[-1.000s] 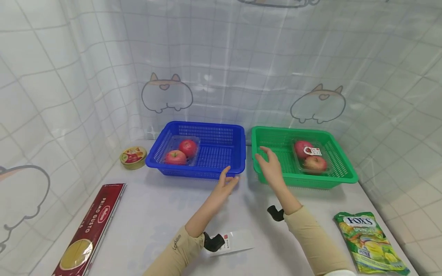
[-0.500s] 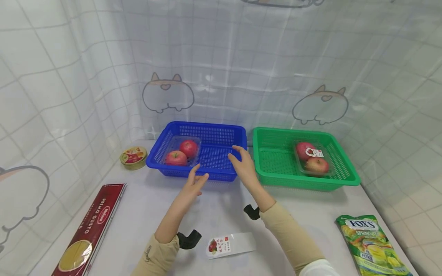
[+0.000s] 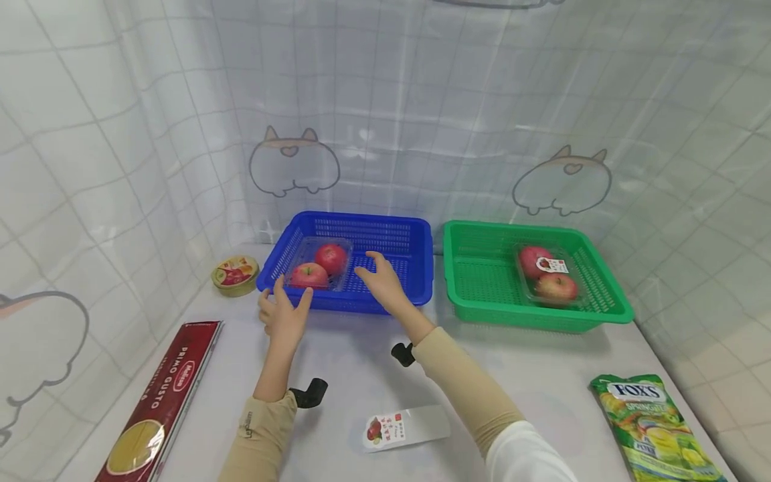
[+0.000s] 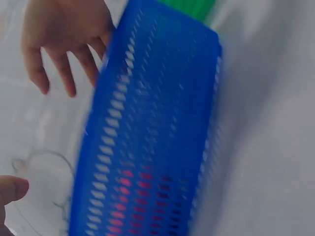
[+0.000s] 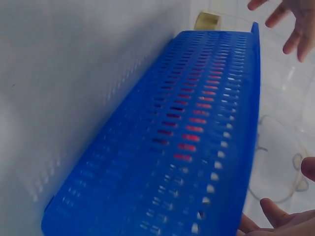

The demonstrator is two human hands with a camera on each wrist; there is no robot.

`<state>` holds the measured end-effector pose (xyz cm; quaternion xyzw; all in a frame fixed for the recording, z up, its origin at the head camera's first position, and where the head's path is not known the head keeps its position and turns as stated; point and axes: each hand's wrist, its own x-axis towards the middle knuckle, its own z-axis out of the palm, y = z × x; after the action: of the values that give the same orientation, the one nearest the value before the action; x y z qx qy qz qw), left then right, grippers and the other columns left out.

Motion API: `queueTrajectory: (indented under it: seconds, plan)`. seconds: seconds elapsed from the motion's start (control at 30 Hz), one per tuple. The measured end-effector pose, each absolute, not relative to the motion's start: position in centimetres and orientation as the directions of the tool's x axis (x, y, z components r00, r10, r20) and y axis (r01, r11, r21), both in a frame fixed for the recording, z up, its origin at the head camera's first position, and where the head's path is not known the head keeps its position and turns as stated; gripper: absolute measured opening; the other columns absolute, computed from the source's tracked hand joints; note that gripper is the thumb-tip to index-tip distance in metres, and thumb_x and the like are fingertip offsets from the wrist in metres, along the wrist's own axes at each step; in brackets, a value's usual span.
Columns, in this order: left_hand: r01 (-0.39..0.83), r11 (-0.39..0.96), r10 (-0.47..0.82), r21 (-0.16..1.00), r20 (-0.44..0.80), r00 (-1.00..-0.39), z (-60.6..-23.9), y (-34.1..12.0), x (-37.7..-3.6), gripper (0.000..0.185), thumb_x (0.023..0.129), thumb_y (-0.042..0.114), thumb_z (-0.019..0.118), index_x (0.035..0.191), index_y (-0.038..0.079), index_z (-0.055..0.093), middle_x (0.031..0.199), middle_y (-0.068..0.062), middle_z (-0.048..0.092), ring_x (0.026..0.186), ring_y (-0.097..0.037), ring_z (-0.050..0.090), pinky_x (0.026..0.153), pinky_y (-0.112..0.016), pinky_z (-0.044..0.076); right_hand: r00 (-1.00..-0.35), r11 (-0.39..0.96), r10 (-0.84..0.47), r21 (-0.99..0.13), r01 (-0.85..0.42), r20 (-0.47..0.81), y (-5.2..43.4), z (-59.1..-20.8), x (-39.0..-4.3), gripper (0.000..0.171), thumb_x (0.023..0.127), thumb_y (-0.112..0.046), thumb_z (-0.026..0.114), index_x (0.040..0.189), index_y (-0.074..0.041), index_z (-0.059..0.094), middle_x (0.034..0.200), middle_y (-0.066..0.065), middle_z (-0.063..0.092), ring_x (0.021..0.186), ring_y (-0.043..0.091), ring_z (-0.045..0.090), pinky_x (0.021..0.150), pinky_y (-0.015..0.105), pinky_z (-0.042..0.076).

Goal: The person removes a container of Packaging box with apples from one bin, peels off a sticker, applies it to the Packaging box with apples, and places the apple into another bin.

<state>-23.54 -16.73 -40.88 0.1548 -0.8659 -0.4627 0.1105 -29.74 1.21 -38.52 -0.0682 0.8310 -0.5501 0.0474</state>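
Two red apples (image 3: 310, 275) lie in a clear plastic box (image 3: 341, 274) at the left of the blue basket (image 3: 397, 298). My left hand (image 3: 284, 320) is spread at the basket's front left rim, thumb and fingers apart, holding nothing. Over the basket, right of the apples, my right hand (image 3: 385, 284) hangs with parted, loosely bent fingers and nothing in them. In the left wrist view the basket's slotted wall (image 4: 147, 123) stands between the camera and the apples. Part of the right hand (image 5: 280, 223) shows low in the right wrist view.
A green basket (image 3: 482, 312) at right bears another box of apples (image 3: 555, 288). A round tin (image 3: 235, 274) stands left of the blue basket. A red spaghetti pack (image 3: 162, 402), a paper label (image 3: 406, 428) and a Fox's candy bag (image 3: 656, 428) lie nearer the front.
Both hands have moved left: the left from the blue basket's front right to its front left, the right from the green basket's left rim to over the blue basket.
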Motion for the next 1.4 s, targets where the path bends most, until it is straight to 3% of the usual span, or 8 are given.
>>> queueTrajectory:
  seconds: [0.17,0.37,0.73,0.97,1.2,1.4]
  plan:
    - [-0.220,0.475,-0.442,0.852,0.015,-0.897,-42.2,-18.0,-24.9,0.079,0.092,0.042,0.049,0.148,0.013,0.002,0.145,-0.028,-0.003,0.129,-0.051,0.007,0.095,-0.070,0.015,-0.981,0.378,-0.192,-0.925,-0.041,-0.035,-0.4,-38.9,-30.6,0.058,0.092,-0.032,0.052,0.143,-0.012,0.031,0.146,0.017,0.031,0.131,0.032,0.033,0.102,0.050,0.033]
    - [-0.229,0.417,-0.504,0.880,0.014,-0.863,-43.1,-18.8,-26.0,0.085,0.089,0.041,0.053,0.148,0.014,-0.002,0.144,-0.028,0.003,0.127,-0.052,0.016,0.096,-0.069,0.016,-0.975,0.381,-0.211,-0.925,-0.013,-0.073,-2.3,-39.5,-31.6,0.063,0.091,-0.031,0.052,0.145,-0.010,0.025,0.147,0.016,0.030,0.131,0.032,0.033,0.102,0.051,0.034]
    - [-0.216,0.382,-0.496,0.899,0.002,-0.868,-43.8,-18.9,-26.7,0.088,0.088,0.035,0.057,0.148,0.013,-0.003,0.144,-0.031,0.004,0.128,-0.053,0.016,0.099,-0.067,0.018,-0.970,0.265,-0.177,-0.957,0.117,-0.168,-4.4,-40.0,-33.3,0.068,0.090,-0.022,0.052,0.147,-0.010,0.018,0.147,0.021,0.023,0.131,0.036,0.030,0.101,0.052,0.033]
    - [-0.192,0.366,-0.491,0.911,0.013,-0.871,-43.7,-18.9,-26.8,0.087,0.088,0.031,0.058,0.148,0.012,-0.003,0.143,-0.031,0.005,0.129,-0.053,0.016,0.100,-0.066,0.019,-0.939,0.157,-0.180,-0.951,0.266,-0.292,-5.2,-40.3,-34.5,0.074,0.091,-0.020,0.051,0.149,-0.010,0.005,0.149,0.020,0.019,0.137,0.034,0.021,0.107,0.053,0.024]
    - [-0.151,0.338,-0.466,0.929,0.025,-0.885,-43.9,-19.1,-26.8,0.087,0.089,0.028,0.058,0.148,0.009,-0.003,0.143,-0.033,0.004,0.130,-0.053,0.012,0.105,-0.061,0.018,-0.914,0.197,-0.245,-0.939,0.281,-0.324,-5.6,-41.0,-35.2,0.082,0.090,-0.020,0.051,0.148,-0.010,-0.005,0.154,0.015,0.002,0.140,0.032,0.008,0.111,0.048,0.015]
    - [-0.146,0.325,-0.445,0.934,0.015,-0.895,-44.0,-19.1,-26.8,0.086,0.089,0.028,0.057,0.147,0.009,-0.004,0.143,-0.033,0.002,0.131,-0.052,0.010,0.106,-0.060,0.015,-0.895,0.241,-0.263,-0.923,0.301,-0.361,-5.8,-41.1,-35.2,0.083,0.091,-0.022,0.052,0.148,-0.012,-0.007,0.153,0.015,0.004,0.138,0.032,0.014,0.111,0.047,0.018]
